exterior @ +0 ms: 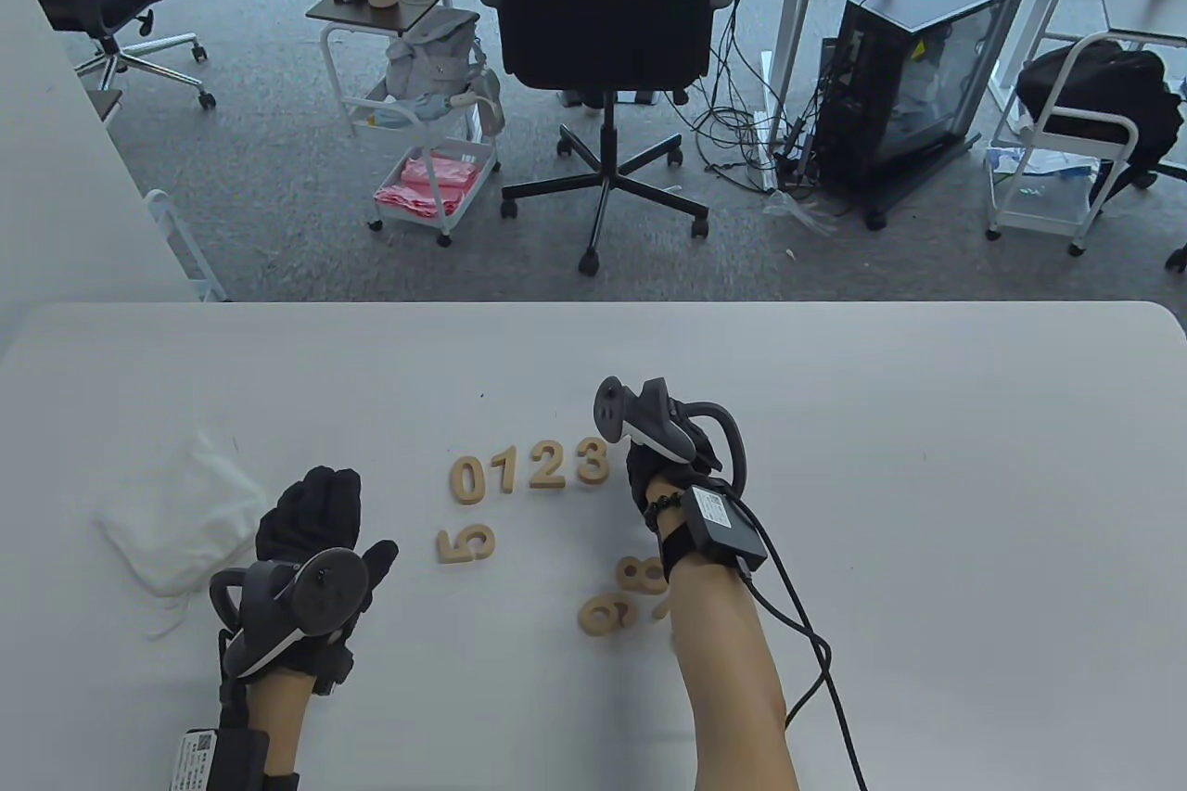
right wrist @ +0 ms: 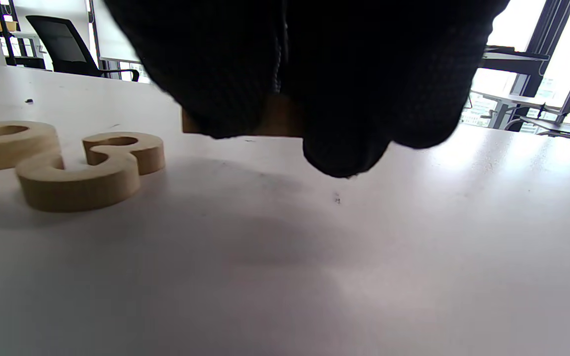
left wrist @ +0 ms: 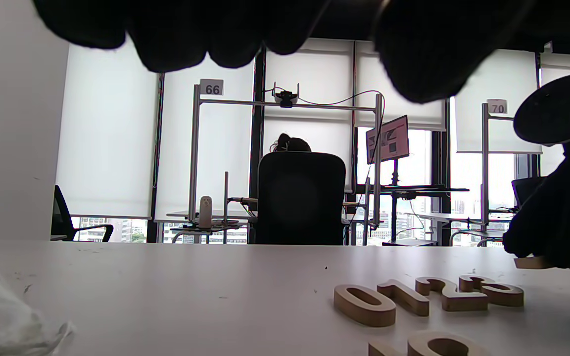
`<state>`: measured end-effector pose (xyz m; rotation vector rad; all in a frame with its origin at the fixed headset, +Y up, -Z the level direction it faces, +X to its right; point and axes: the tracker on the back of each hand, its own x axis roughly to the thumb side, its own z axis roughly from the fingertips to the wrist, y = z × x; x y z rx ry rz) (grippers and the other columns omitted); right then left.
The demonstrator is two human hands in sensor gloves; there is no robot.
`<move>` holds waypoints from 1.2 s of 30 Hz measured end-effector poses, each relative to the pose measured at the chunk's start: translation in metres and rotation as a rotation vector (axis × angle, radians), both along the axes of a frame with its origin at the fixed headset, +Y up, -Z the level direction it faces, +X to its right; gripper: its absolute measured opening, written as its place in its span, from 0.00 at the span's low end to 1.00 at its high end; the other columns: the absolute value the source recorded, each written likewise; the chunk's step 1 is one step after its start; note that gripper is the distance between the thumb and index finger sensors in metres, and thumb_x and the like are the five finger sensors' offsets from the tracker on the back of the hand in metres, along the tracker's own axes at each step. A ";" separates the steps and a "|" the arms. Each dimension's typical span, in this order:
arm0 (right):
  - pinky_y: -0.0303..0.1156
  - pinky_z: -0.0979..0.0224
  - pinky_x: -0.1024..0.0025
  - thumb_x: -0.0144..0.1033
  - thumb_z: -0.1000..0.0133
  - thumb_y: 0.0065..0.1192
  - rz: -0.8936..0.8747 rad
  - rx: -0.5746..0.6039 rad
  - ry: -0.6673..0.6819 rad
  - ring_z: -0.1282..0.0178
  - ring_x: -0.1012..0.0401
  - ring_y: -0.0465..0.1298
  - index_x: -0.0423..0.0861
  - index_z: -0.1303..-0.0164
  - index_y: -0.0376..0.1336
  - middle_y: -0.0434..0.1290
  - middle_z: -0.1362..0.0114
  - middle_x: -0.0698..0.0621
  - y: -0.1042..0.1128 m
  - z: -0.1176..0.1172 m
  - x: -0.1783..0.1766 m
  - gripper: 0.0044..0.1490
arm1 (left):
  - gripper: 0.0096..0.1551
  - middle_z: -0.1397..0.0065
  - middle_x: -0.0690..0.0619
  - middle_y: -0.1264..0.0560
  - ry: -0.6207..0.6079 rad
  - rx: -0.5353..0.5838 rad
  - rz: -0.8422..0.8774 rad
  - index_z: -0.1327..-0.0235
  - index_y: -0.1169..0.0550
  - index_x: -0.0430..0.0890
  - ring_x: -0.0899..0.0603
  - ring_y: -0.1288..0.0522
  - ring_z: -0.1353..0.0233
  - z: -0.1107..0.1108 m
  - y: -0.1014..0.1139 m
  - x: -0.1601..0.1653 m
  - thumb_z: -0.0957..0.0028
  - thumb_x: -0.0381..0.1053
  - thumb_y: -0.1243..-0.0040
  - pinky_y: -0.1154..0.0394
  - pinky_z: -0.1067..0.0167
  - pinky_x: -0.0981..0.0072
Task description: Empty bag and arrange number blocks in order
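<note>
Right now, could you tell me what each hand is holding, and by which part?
The right hand pinches a wooden block by its top, just right of the 3; its number is hidden. The left hand holds nothing.

The white cloth bag (exterior: 181, 517) lies slumped and crumpled on the table by my left hand. Four pale wooden number blocks lie flat in a row: 0 (exterior: 468, 478), 1 (exterior: 504, 470), 2 (exterior: 547, 466), 3 (exterior: 593, 461), close side by side. The 5 (exterior: 466, 542) lies alone just below the 0. The 8 (exterior: 643, 575) and 9 (exterior: 608, 615) lie by my right forearm. Another wooden block (right wrist: 277, 121) sits mostly hidden beneath my right fingers, beside the 3.
</note>
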<state>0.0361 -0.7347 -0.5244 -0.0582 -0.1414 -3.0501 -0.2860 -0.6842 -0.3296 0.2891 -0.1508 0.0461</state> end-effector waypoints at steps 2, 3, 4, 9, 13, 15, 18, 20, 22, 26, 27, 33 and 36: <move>0.87 0.42 0.60 0.34 0.50 0.76 0.006 -0.006 -0.001 0.47 0.53 0.87 0.47 0.34 0.69 0.77 0.33 0.41 -0.004 -0.001 -0.002 0.32 | 0.51 0.19 0.29 0.41 0.000 0.000 0.000 0.20 0.38 0.34 0.21 0.34 0.24 0.000 0.000 0.000 0.48 0.61 0.37 0.36 0.32 0.24; 0.88 0.42 0.60 0.34 0.50 0.76 0.006 -0.008 -0.001 0.47 0.53 0.88 0.47 0.34 0.69 0.77 0.33 0.41 -0.005 -0.002 -0.002 0.31 | 0.51 0.19 0.29 0.41 0.000 0.001 0.000 0.20 0.38 0.35 0.21 0.34 0.24 0.000 0.000 0.000 0.48 0.61 0.37 0.36 0.32 0.24; 0.88 0.43 0.60 0.34 0.50 0.76 0.004 -0.012 -0.002 0.48 0.53 0.88 0.47 0.34 0.70 0.77 0.33 0.41 -0.006 -0.002 -0.003 0.31 | 0.51 0.19 0.29 0.41 0.000 0.002 0.002 0.20 0.38 0.34 0.21 0.34 0.24 0.000 0.000 0.000 0.48 0.61 0.37 0.36 0.32 0.24; 0.88 0.43 0.60 0.34 0.50 0.76 0.013 -0.030 -0.003 0.48 0.53 0.88 0.48 0.35 0.71 0.77 0.33 0.41 -0.012 -0.004 -0.007 0.30 | 0.51 0.19 0.29 0.41 0.000 0.002 0.005 0.20 0.38 0.35 0.21 0.34 0.24 0.000 0.000 0.000 0.48 0.61 0.37 0.36 0.32 0.24; 0.88 0.41 0.60 0.34 0.50 0.76 0.002 -0.045 -0.010 0.47 0.53 0.87 0.47 0.35 0.70 0.76 0.33 0.41 -0.014 -0.005 -0.008 0.31 | 0.51 0.19 0.29 0.41 0.000 0.005 0.009 0.20 0.38 0.35 0.21 0.34 0.24 0.000 0.001 -0.001 0.48 0.61 0.37 0.36 0.32 0.24; 0.87 0.40 0.61 0.34 0.49 0.76 -0.027 -0.082 -0.008 0.46 0.54 0.87 0.47 0.33 0.68 0.76 0.32 0.40 -0.015 -0.004 -0.008 0.32 | 0.51 0.19 0.29 0.41 -0.001 0.004 0.010 0.20 0.38 0.35 0.21 0.34 0.24 0.000 0.000 -0.001 0.48 0.61 0.37 0.36 0.32 0.24; 0.87 0.40 0.61 0.34 0.49 0.75 -0.010 -0.087 0.005 0.46 0.54 0.87 0.46 0.32 0.67 0.76 0.32 0.40 -0.016 -0.003 -0.009 0.33 | 0.51 0.19 0.29 0.41 0.000 0.002 0.008 0.20 0.38 0.34 0.21 0.34 0.24 0.000 0.000 -0.001 0.48 0.61 0.37 0.36 0.32 0.24; 0.87 0.40 0.60 0.34 0.49 0.75 -0.039 -0.107 -0.007 0.46 0.54 0.87 0.45 0.31 0.66 0.75 0.32 0.40 -0.016 -0.003 -0.008 0.35 | 0.51 0.19 0.29 0.41 -0.001 0.002 0.008 0.20 0.38 0.35 0.20 0.34 0.24 0.001 0.001 -0.001 0.48 0.61 0.37 0.36 0.32 0.24; 0.87 0.40 0.60 0.34 0.50 0.76 -0.024 -0.099 -0.002 0.46 0.54 0.87 0.46 0.31 0.66 0.75 0.32 0.40 -0.016 -0.003 -0.008 0.34 | 0.51 0.19 0.29 0.41 0.000 0.002 0.008 0.20 0.38 0.34 0.21 0.34 0.24 0.001 0.001 -0.001 0.48 0.61 0.37 0.36 0.32 0.24; 0.87 0.39 0.60 0.34 0.50 0.75 -0.018 -0.100 0.003 0.45 0.54 0.87 0.46 0.31 0.66 0.75 0.31 0.41 -0.017 -0.003 -0.007 0.35 | 0.51 0.19 0.28 0.41 -0.001 0.001 0.008 0.20 0.38 0.34 0.21 0.34 0.24 0.001 0.001 -0.001 0.48 0.61 0.37 0.36 0.32 0.24; 0.87 0.39 0.60 0.34 0.49 0.75 -0.017 -0.102 0.003 0.45 0.54 0.87 0.46 0.30 0.66 0.75 0.31 0.40 -0.017 -0.003 -0.007 0.35 | 0.51 0.19 0.29 0.41 -0.001 0.001 0.006 0.20 0.38 0.35 0.21 0.34 0.24 0.001 0.001 -0.001 0.48 0.61 0.37 0.36 0.32 0.24; 0.86 0.38 0.59 0.35 0.49 0.75 -0.010 -0.094 0.018 0.43 0.53 0.86 0.46 0.30 0.66 0.75 0.30 0.40 -0.018 -0.005 -0.007 0.35 | 0.51 0.19 0.29 0.41 -0.003 -0.001 0.007 0.20 0.38 0.34 0.21 0.34 0.24 0.001 0.001 0.000 0.48 0.61 0.37 0.36 0.32 0.24; 0.86 0.38 0.58 0.36 0.49 0.75 -0.008 -0.088 0.019 0.43 0.52 0.86 0.46 0.29 0.66 0.74 0.30 0.40 -0.016 -0.004 -0.005 0.36 | 0.51 0.19 0.28 0.41 -0.003 -0.001 0.009 0.20 0.38 0.34 0.21 0.34 0.24 0.000 0.001 0.000 0.48 0.61 0.37 0.36 0.32 0.24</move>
